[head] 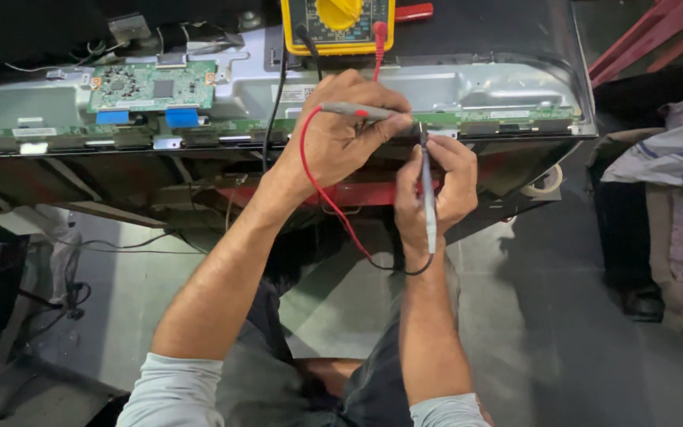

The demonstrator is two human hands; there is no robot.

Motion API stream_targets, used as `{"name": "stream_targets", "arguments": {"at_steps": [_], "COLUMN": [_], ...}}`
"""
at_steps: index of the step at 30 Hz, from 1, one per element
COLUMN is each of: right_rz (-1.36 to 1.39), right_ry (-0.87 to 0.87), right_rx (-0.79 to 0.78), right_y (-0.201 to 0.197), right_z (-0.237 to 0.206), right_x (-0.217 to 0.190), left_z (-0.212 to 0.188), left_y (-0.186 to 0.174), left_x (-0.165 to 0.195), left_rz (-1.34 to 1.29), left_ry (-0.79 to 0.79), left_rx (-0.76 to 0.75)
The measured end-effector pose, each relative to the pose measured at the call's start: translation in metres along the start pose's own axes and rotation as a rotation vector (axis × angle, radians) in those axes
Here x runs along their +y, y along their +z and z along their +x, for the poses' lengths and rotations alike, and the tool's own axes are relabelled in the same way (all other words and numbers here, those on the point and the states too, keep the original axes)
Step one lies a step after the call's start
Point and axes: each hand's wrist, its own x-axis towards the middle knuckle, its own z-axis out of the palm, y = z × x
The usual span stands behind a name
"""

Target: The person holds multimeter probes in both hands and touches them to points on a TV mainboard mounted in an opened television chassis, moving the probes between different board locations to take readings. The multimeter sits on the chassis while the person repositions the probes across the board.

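- Yellow multimeter sits at the top edge of my view, on the metal back panel of an opened flat screen; a red lead and a black lead run down from it.
- My left hand is clenched around the red-tipped probe; I hold it almost flat, with its tip pointing to the right, at the narrow green strip board on the lower edge of the panel.
- My right hand grips the black probe upright between thumb and fingers; its tip goes up to the same strip board, just beside the tip of the other probe.
- Both hands are touching each other near the probe tips, so I cannot tell the exact contact points on the board.
- To the left on the panel I see a green circuit board with two blue connectors under it.
- On the right, near the panel's corner, a roll of tape lies, and further right is a heap of cloth.
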Motion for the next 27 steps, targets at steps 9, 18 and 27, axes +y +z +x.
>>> {"name": "stream_targets", "arguments": {"at_steps": [9, 18, 27], "right_rz": [-0.008, 0.000, -0.003], "right_ry": [-0.020, -0.020, -0.016], "right_rx": [-0.004, -0.023, -0.028], "right_y": [-0.0004, -0.0021, -0.0021], "right_z": [0.0009, 0.0003, 0.0002], "right_x": [0.0034, 0.0048, 0.0046], "left_z": [0.0025, 0.0017, 0.0017], "left_y": [0.0083, 0.0095, 0.0096], "left_x": [-0.0004, -0.0021, -0.0032], "left_rz": [-0.024, -0.012, -0.012], "left_ry": [-0.011, 0.002, 0.017], "left_rx": [0.029, 0.032, 0.038]}}
